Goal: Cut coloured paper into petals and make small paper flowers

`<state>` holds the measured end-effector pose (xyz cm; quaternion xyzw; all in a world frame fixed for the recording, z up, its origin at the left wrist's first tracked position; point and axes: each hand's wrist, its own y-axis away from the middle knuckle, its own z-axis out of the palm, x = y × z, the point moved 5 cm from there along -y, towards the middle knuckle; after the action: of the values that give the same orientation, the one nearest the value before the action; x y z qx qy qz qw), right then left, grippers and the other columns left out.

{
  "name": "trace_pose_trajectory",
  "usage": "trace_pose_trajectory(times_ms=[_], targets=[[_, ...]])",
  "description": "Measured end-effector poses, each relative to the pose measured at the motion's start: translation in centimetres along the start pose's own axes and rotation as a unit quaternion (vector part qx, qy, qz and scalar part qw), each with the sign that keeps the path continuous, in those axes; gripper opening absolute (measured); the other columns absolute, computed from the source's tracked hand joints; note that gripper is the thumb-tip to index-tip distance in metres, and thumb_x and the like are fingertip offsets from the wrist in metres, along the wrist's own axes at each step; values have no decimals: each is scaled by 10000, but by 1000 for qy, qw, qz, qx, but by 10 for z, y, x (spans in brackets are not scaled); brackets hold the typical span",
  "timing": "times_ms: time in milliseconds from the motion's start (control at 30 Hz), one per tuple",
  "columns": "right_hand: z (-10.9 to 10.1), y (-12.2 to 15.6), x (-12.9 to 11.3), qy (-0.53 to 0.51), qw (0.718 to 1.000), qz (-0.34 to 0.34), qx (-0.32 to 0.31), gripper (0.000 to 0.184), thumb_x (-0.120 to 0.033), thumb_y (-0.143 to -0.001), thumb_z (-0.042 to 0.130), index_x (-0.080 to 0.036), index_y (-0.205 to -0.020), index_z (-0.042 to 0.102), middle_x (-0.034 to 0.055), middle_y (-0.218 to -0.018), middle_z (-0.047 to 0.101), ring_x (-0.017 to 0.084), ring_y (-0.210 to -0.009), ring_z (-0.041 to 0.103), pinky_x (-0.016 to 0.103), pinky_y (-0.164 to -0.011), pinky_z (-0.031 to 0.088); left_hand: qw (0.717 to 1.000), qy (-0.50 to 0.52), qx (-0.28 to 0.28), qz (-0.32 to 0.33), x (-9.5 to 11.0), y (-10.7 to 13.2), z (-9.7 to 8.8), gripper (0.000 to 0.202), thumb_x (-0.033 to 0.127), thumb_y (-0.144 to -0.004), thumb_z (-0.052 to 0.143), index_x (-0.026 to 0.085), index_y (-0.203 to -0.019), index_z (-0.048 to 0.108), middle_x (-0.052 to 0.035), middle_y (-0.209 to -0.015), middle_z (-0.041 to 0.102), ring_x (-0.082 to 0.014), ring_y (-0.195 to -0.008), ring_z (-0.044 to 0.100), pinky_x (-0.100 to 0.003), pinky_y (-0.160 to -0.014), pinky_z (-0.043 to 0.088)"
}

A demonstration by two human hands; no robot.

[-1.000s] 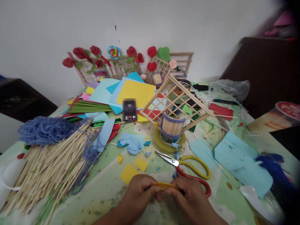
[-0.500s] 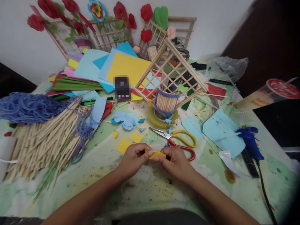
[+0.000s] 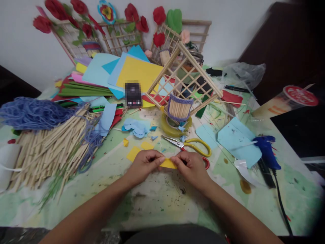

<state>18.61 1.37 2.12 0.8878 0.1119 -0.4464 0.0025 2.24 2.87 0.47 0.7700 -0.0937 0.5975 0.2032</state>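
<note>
Between my two hands is a small piece of yellow paper (image 3: 168, 163), pinched at both ends just above the table. My left hand (image 3: 147, 163) grips its left end between thumb and fingers. At the other end, my right hand (image 3: 191, 166) has thumb and fingers closed on the paper. Scissors (image 3: 181, 145) with one yellow and one red handle lie just beyond my right hand, which partly hides the red loop. Yellow paper squares (image 3: 134, 154) lie beyond my left hand. Farther back are light blue petal-shaped paper pieces (image 3: 137, 128).
A bamboo-stick lattice (image 3: 190, 78) with a small stick basket stands behind a roll of tape (image 3: 175, 127). Bamboo sticks (image 3: 43, 156) and blue yarn (image 3: 35, 113) cover the left. At right are a blue glue gun (image 3: 267, 152) with its cord and a drink cup (image 3: 285, 101).
The yellow paper has turned so that more of its flat face shows below my fingertips. Both hands still pinch it, and my right hand now covers more of the red scissor handle.
</note>
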Motion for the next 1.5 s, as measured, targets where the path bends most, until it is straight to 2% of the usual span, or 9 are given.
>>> trace_pose_trajectory(times_ms=[133,233,400,600,767,900,1067,1267,1500], targets=[[-12,2,-12,58,985,-143,71,211,-353,-854,524,-164,-806,604,32,-676,606,147,-642,546,262,-597,402,993,85,41,-75,-11,-2,-5,275,411,-736,642,135,-734,632,34,-485,530,-69,-444,430,-178,-442,300],[-3,7,-25,132,945,-299,12,298,-316,-810,582,-171,-1070,579,101,-991,632,216,-922,547,360,-789,422,987,129,39,-90,-18,-4,-6,292,412,-701,676,131,-764,631,33,-495,534,-64,-445,429,-173,-441,291],[7,11,-27,184,904,-385,41,169,-122,-866,502,-209,-877,646,33,-869,666,170,-854,531,315,-726,387,992,85,-23,-89,-22,-7,-2,314,416,-720,652,126,-841,659,32,-487,527,-67,-432,416,-176,-430,276],[14,12,-21,214,902,-372,-37,255,-154,-917,441,-188,-787,658,40,-804,659,164,-816,531,317,-699,361,989,-137,34,32,-6,-7,-9,243,336,-789,591,138,-912,664,-15,-662,614,-119,-575,539,-235,-548,422],[20,8,-15,249,904,-341,-69,266,-166,-914,461,-187,-750,669,36,-719,621,161,-752,495,305,-648,321,913,-329,64,234,10,1,-1,247,269,-838,527,163,-1043,617,-99,-1006,616,-209,-984,548,-389,-893,430],[24,6,-11,257,905,-326,-95,248,-194,-909,489,-185,-746,676,31,-699,614,160,-745,487,297,-641,311,884,-412,44,214,3,1,7,454,331,-794,599,176,-1213,520,-130,-1208,509,-274,-1154,435,-469,-981,357],[22,6,-9,242,912,-303,-136,146,-140,-844,572,-192,-762,681,23,-730,627,155,-755,488,286,-659,319,836,-482,162,205,12,5,-3,343,215,-845,515,155,-1182,539,-143,-1207,531,-288,-1133,441,-477,-935,358],[18,1,-4,238,923,-265,-147,137,-198,-830,605,-176,-706,656,22,-689,624,152,-722,493,278,-650,327,792,-517,4,324,8,35,28,211,166,-887,450,165,-1009,622,-85,-977,661,-220,-923,553,-379,-774,394],[14,-7,0,201,942,-201,-179,197,-270,-881,544,-173,-747,651,24,-730,634,152,-772,521,274,-725,345,792,-524,-30,311,-12,43,36,280,221,-910,435,141,-1144,566,-106,-1053,640,-235,-1002,554,-410,-847,437]])
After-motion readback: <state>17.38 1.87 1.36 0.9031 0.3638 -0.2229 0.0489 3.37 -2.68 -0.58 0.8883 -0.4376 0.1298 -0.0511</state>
